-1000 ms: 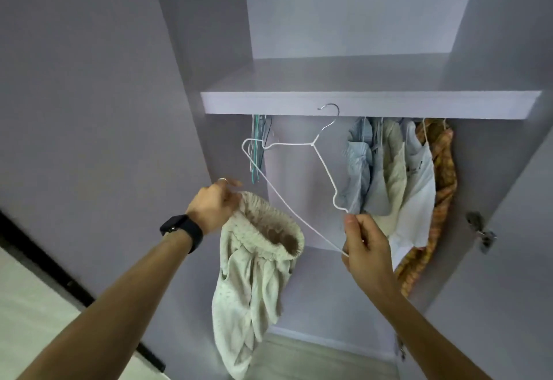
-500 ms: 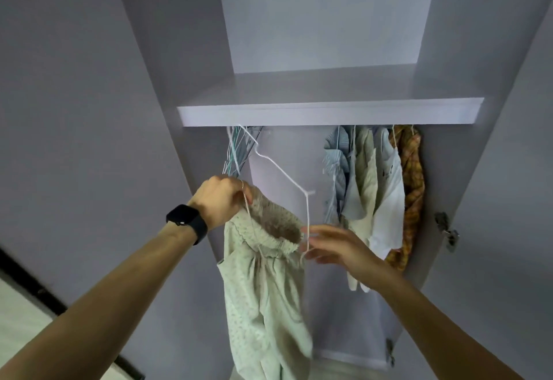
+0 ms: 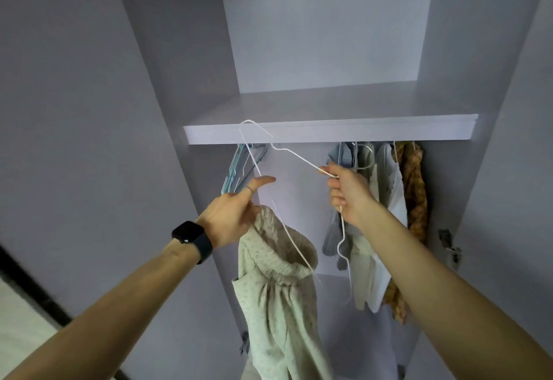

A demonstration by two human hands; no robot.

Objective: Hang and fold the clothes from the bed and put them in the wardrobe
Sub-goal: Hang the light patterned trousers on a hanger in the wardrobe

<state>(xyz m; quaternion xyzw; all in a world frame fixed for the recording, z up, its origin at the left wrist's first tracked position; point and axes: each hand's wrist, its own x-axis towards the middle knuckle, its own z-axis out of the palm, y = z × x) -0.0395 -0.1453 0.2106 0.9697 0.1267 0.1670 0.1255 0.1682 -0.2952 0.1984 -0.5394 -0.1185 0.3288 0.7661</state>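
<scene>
The left hand [image 3: 236, 213] pinches the top of the pale pants [image 3: 278, 296], which hang down from it. The right hand [image 3: 348, 195] has its fingers clamped on the white wire hanger [image 3: 294, 156]. Behind are the wardrobe shelf [image 3: 329, 135] and hung clothes [image 3: 392, 200].

Head camera looks forward and upward, close into the wardrobe [image 3: 329, 131]

No writing, label, brand, number or sign can be read anywhere; the watch [image 3: 188, 231] shows only a dark, blank face.
</scene>
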